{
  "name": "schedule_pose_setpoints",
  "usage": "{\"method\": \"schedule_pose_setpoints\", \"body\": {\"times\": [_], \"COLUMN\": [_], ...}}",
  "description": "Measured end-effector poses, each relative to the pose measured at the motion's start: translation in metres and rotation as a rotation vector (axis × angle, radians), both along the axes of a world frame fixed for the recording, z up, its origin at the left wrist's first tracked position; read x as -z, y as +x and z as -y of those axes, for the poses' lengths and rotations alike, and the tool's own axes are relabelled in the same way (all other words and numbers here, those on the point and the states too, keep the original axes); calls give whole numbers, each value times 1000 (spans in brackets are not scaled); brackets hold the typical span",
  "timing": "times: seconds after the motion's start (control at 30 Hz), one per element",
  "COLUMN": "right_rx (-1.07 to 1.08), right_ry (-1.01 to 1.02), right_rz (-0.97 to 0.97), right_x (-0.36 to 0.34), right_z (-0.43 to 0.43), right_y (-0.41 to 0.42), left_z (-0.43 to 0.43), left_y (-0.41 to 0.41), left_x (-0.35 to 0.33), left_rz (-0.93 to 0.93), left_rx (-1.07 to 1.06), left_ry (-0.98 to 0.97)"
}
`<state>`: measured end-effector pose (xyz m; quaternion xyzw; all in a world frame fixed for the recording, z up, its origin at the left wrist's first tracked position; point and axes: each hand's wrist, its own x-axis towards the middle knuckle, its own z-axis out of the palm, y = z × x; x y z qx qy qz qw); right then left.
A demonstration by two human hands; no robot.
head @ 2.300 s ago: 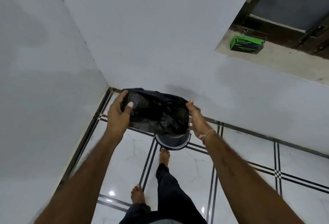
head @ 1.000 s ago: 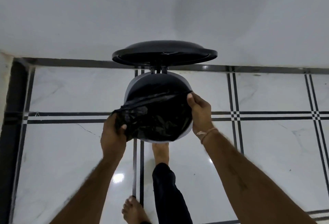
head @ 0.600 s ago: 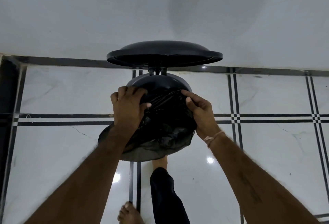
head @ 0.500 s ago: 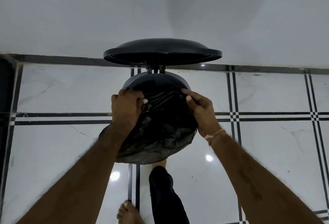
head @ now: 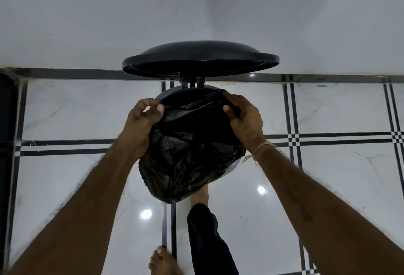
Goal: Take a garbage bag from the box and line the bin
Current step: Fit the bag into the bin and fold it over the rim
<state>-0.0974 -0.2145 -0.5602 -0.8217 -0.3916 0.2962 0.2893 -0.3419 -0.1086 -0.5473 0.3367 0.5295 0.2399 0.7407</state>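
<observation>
The black garbage bag (head: 192,148) was gripped over the bin (head: 168,95) rim by the left hand (head: 142,121) and right hand (head: 244,117).

Thread bracelet (head: 263,147) on right wrist, black trouser leg (head: 209,237), bare feet (head: 162,262)

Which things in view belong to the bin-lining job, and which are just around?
Job: garbage bag, bin, raised lid, left hand and right hand gripping the bag's edge.
Around: tiled floor, wall, wrist thread.
</observation>
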Motion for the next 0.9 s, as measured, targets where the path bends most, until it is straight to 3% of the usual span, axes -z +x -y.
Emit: {"method": "schedule_pose_setpoints", "body": {"times": [0.1, 0.2, 0.3, 0.47, 0.67, 0.9], "right_rx": [-73, -97, -52, -36, 71, 141], "right_ry": [22, 19, 24, -11, -148, -96], "right_rz": [68, 114, 111, 20, -171, -386], "right_x": [1, 4, 9, 23, 36, 31], "right_z": [-4, -13, -24, -41, -44, -25], "right_y": [7, 13, 19, 24, 36, 49], "left_z": [-7, -11, -22, -49, -62, -43], "left_y": [-15, -7, 11, 23, 25, 0], "left_x": [2, 9, 23, 46, 52, 48], "left_rz": [-214, -337, -343, -348, -298, -336], "left_rx": [175, -8, -221, -375, -343, -206], "left_ry": [162, 256, 208, 90, -114, -242]}}
